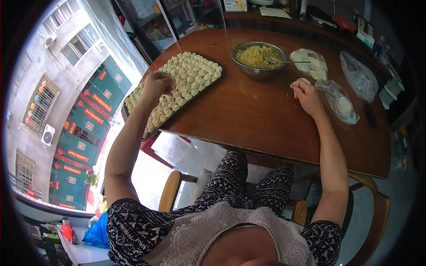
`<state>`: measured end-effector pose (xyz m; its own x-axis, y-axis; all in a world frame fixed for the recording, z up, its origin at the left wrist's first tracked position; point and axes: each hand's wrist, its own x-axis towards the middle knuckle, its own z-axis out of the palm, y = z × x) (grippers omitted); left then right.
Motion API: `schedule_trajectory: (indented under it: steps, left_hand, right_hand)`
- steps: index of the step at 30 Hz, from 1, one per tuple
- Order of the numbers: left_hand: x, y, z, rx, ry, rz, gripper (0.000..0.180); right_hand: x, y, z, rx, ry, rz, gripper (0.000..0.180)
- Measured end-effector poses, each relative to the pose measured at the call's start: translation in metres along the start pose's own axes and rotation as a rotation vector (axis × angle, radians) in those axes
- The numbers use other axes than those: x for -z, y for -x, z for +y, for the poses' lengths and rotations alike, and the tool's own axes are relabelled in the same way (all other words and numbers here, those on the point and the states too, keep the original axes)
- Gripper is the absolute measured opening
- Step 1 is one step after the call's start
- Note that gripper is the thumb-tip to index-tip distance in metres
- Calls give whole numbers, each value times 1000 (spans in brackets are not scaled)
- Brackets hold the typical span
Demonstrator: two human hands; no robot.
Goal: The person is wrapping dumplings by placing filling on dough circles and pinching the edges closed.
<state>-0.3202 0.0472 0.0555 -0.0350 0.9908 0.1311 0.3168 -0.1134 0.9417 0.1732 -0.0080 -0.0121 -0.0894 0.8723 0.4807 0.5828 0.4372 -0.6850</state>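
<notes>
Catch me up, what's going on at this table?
A person sits at a brown wooden table making dumplings. The left hand rests on a dark tray packed with rows of small pale folded dumplings, apparently placing one. The right hand is by a round white dough wrapper beside clear plastic bags of wrappers. A round metal bowl of yellow-green filling with a spoon stands between them. Whether the right hand grips the wrapper is unclear.
</notes>
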Motion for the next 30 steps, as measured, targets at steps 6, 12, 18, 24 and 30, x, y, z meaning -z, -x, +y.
schedule_trajectory:
  steps: [6,12,18,24,30]
  left_hand:
    - [7,-22,-17,11,-244,6,10]
    - [-4,-28,-22,-34,-532,45,7]
    - [0,-44,-46,-152,-716,93,11]
    - [-2,-50,-54,-236,-775,107,12]
    - [-5,-42,-43,-254,-836,125,16]
  right_hand:
    - [1,1,1,-3,-15,3,13]
    - [2,2,-1,-9,3,-6,12]
    - [0,1,0,-3,-16,-11,12]
    - [0,1,2,0,-30,-13,12]
    - [0,1,-2,-20,-50,-17,12]
